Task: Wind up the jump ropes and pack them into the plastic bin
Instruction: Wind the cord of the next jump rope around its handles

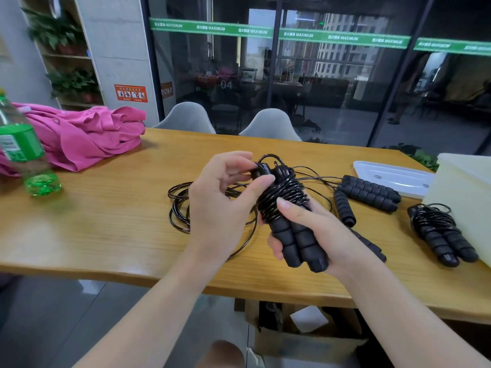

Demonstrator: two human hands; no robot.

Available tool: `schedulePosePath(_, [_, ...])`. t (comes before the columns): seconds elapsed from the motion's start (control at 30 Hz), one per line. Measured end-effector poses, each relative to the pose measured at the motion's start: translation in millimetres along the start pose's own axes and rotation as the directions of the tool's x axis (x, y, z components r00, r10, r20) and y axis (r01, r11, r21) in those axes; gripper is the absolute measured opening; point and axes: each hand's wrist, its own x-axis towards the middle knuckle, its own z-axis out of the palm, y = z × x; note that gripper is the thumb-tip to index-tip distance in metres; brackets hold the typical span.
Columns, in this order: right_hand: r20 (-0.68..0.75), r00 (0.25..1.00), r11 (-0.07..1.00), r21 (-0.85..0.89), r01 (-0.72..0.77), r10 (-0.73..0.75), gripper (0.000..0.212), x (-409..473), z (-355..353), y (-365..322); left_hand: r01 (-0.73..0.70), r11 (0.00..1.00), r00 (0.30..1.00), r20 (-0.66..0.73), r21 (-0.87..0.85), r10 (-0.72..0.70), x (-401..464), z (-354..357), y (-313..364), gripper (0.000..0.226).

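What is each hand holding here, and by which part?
The right hand grips the jump rope's paired foam handles; the left hand pinches the cord at the top of the coil.

Your jump ropes are all black — the bundle (287, 208) you're holding, the wound one (441, 235) by the bin, and the loose handles (369, 191), glossy cord and matte ribbed foam alike. The table (106, 221) is honey-yellow wood with visible grain. The plastic bin (462, 195) looks creamy white, its lid (393, 179) translucent white. Off to the side you've got a hot-pink cloth (85, 136) and a clear green bottle (24, 152) with a green-and-white label — and pale grey chairs (186, 115).
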Motion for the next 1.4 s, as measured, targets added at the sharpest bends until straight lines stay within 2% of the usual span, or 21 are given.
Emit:
schedulePosePath(0.1, [-0.026, 1.000, 0.998, 0.069, -0.010, 0.012, 0.042, 1.0, 0.2, 1.3, 0.096, 0.991, 0.990, -0.096, -0.096, -0.105, -3.6, 5.6, 1.5, 0.033])
schedulePosePath(0.2, [-0.031, 0.999, 0.981, 0.192, -0.007, 0.013, 0.044, 2.5, -0.5, 1.5, 0.122, 0.991, 0.984, -0.128, -0.055, -0.128, -11.6, 12.1, -1.2, 0.019])
schedulePosePath(0.33, [-0.058, 0.997, 0.930, 0.367, -0.031, 0.056, 0.040, 1.8, 0.4, 2.0, 0.115, 0.990, 0.992, -0.036, -0.087, -0.119, -25.7, 16.9, -11.4, 0.009])
schedulePosePath(0.4, [-0.045, 0.998, 0.901, 0.433, -0.029, 0.054, 0.041, 1.6, 0.7, 2.7, 0.086, 0.996, 0.996, -0.007, 0.002, -0.086, -27.8, 14.2, -21.7, 0.015])
schedulePosePath(0.5, [-0.081, 0.996, 0.865, 0.501, 0.003, 0.043, 0.043, 0.5, -2.6, 1.5, 0.021, 0.997, 0.993, 0.113, 0.074, -0.029, -31.5, 9.6, -32.1, 0.017])
schedulePosePath(0.6, [-0.111, 0.993, 0.883, 0.468, 0.015, 0.042, 0.042, -3.1, -5.1, 0.0, -0.115, 0.985, 0.973, 0.214, 0.131, 0.085, -34.7, 7.4, -28.2, 0.018])
schedulePosePath(0.7, [-0.107, 0.993, 0.879, 0.477, 0.003, 0.054, 0.042, -3.6, -2.3, 0.5, -0.208, 0.961, 0.956, 0.245, 0.180, 0.161, -33.4, 4.6, -20.8, 0.019])
schedulePosePath(0.8, [-0.114, 0.991, 0.892, 0.451, -0.013, 0.072, 0.043, -0.3, -0.8, -2.5, -0.165, 0.976, 0.958, 0.257, 0.142, 0.125, -32.3, 3.7, -18.8, 0.015])
schedulePosePath(0.97, [-0.108, 0.986, 0.956, 0.277, -0.091, 0.125, 0.046, 3.1, 6.7, -6.3, -0.146, 0.983, 0.968, 0.223, 0.110, 0.119, -22.1, 0.9, -21.7, 0.011])
schedulePosePath(1.07, [-0.140, 0.978, 0.943, 0.316, -0.104, 0.155, 0.042, 4.0, 9.1, -9.2, -0.181, 0.975, 0.962, 0.231, 0.129, 0.148, -17.9, -1.7, -27.3, 0.007])
schedulePosePath(1.2, [-0.185, 0.963, 0.898, 0.428, -0.102, 0.197, 0.040, 4.9, 12.1, -9.2, -0.275, 0.930, 0.954, 0.193, 0.246, 0.231, -22.1, -1.7, -27.3, 0.007])
schedulePosePath(1.4, [-0.215, 0.950, 0.875, 0.473, -0.101, 0.226, 0.047, 7.4, 14.8, -8.1, -0.213, 0.934, 0.969, 0.184, 0.286, 0.165, -24.7, 2.2, -24.3, 0.014])
